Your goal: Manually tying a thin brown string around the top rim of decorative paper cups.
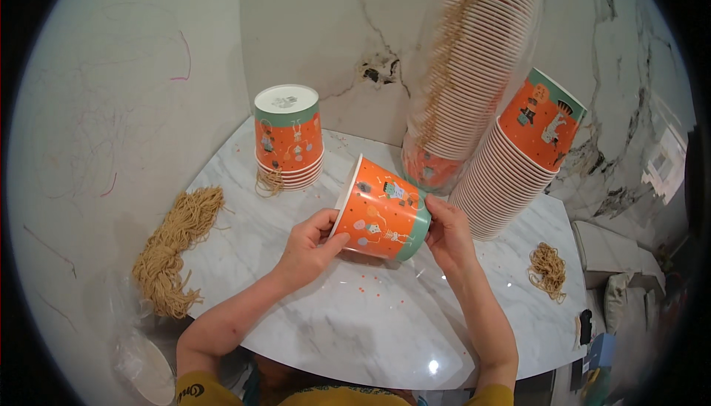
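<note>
I've got an orange paper cup [383, 219] on its side above the table [355, 324], my left hand [309, 247] gripping its white rim, my right hand [446, 234] cupping the green-banded base, so it's steady between them. Behind the cup, left, a short stack of cups [289, 136] stands upside down; right of it, a tall leaning stack [511, 162]. Far left, a string bundle [174, 247].

White marble counter [355, 332] bearing a short stack of upturned orange paper cups [289, 139] at the back left with a small string bundle [269, 182] at its foot, a big tan string bundle [174, 247] left, leaning cup stacks [511, 176] right, another string tangle [548, 271] nearby.
</note>
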Demonstrator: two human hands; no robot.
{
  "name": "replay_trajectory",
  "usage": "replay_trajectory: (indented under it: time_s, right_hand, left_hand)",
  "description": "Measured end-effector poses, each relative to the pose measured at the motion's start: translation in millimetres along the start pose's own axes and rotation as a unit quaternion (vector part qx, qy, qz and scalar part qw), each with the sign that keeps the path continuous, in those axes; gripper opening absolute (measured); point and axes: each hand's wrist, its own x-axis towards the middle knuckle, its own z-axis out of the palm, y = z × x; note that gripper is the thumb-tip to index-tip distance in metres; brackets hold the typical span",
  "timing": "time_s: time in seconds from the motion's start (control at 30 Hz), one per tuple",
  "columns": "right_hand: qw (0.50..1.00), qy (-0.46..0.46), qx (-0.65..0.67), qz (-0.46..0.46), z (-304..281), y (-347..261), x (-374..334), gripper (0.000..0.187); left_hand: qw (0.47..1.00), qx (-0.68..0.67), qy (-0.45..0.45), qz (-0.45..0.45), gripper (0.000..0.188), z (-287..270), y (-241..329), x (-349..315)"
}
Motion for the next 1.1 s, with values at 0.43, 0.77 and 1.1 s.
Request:
replay_trajectory:
  time_s: [0.43,0.77,1.1]
  right_hand:
    - [0.641,-0.083,-0.624,-0.438,28.1,-8.4,-33.0,0.104]
    - [0.573,-0.138,-0.709,-0.387,34.3,1.4,-38.1,0.133]
    - [0.727,-0.176,-0.582,-0.319,17.9,-7.3,-24.2,0.13]
  left_hand:
    - [0.996,-0.061,0.048,0.036,0.026,4.0,12.9,-2.7]
    - [0.994,-0.094,0.043,0.034,0.029,6.9,17.8,-3.3]
    - [0.998,-0.002,0.006,0.063,0.031,2.2,20.7,-7.7]
